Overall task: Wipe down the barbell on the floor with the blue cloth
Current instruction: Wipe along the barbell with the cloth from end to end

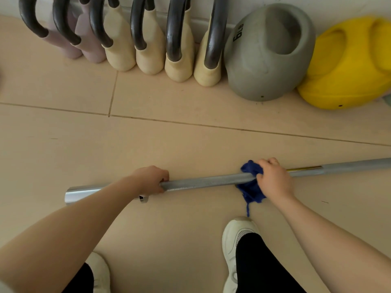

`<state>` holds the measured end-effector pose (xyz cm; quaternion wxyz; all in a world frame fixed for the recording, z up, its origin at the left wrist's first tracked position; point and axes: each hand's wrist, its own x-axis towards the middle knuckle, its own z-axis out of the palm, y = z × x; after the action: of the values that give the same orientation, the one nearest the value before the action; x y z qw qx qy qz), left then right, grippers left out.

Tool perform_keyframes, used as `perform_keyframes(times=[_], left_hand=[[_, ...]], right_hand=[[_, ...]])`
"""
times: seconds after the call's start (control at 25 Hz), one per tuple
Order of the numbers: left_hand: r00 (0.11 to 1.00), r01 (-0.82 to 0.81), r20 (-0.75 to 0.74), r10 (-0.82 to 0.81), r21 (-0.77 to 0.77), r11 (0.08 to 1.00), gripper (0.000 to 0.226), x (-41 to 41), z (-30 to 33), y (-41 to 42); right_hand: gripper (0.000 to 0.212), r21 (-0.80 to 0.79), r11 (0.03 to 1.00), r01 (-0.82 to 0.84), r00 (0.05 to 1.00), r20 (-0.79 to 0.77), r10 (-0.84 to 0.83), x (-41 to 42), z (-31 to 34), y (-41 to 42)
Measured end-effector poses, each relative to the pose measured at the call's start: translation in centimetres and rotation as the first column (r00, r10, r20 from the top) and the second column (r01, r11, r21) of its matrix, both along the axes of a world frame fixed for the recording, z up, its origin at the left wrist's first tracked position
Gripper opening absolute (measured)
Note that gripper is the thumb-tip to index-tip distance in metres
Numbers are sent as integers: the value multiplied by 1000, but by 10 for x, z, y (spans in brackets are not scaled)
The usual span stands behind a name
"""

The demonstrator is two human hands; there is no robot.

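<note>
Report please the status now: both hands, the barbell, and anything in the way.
Left hand grips barbell near its end. Right hand holds blue cloth wrapped on the bar. Kettlebells stand apart by the wall, nothing blocking.

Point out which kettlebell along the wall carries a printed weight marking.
The grey kettlebell, between the cream ones and the yellow kettlebell: it alone shows dark lettering, on its upper left side.

Barbell (203, 182) and blue cloth (250, 187), floor level.
Grey knurled bar is lying across beige floor; bunched cloth is wrapping around its shaft.
</note>
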<state>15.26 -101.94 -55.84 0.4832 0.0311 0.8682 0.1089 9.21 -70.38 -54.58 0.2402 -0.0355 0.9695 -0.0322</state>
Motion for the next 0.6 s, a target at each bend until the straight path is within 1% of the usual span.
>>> perform_keyframes(times=[0.04, 0.08, 0.12, 0.16, 0.24, 0.28, 0.32, 0.36, 0.4, 0.44, 0.48, 0.52, 0.6], left_hand=[[1000, -14, 11, 14, 2, 1000, 32, 1, -2, 0], [1000, -23, 18, 23, 1, 1000, 33, 2, -3, 1], [1000, -23, 20, 23, 3, 1000, 36, 3, -5, 3], [1000, -21, 23, 20, 9, 1000, 39, 5, -6, 3], [999, -18, 33, 17, 11, 1000, 45, 8, -7, 5], [999, -7, 32, 7, 4, 1000, 47, 8, -6, 5], [1000, 7, 27, -7, -4, 1000, 48, 9, -6, 6], [1000, 19, 23, -19, -16, 1000, 47, 10, -6, 7], [1000, 24, 18, -23, -27, 999, 45, 12, -6, 7], [1000, 18, 15, -18, -36, 999, 41, 13, -6, 7], [1000, 5, 15, -4, -38, 999, 38, 16, -6, 5], [1000, -14, 17, 15, -33, 999, 35, 18, -6, 3], [999, -17, 35, 18, -18, 1000, 33, 21, -6, 1]], right_hand=[[26, 63, 995, 81, 997, -10, -81, -4, 2, 8], [25, 125, 988, 92, 996, 3, -93, -4, 2, 9], [26, 135, 990, 43, 998, 32, -48, -1, 3, 3], [27, 83, 996, -24, 998, 67, 19, 4, 3, -9], [33, -85, 985, -153, 972, 165, 165, 16, 0, -34], [35, -134, 976, -175, 954, 223, 201, 19, -1, -40], [35, -142, 976, -165, 948, 251, 197, 17, 1, -42], [33, -92, 984, -153, 952, 255, 172, 13, 3, -41], [30, 3, 986, -166, 957, 242, 160, 10, 7, -39], [27, 115, 970, -213, 957, 223, 184, 9, 10, -39], [27, 181, 946, -268, 949, 218, 228, 11, 13, -43], [27, 173, 932, -318, 935, 222, 277, 15, 16, -53], [29, 9, 915, -403, 886, 255, 388, 29, 19, -87]])
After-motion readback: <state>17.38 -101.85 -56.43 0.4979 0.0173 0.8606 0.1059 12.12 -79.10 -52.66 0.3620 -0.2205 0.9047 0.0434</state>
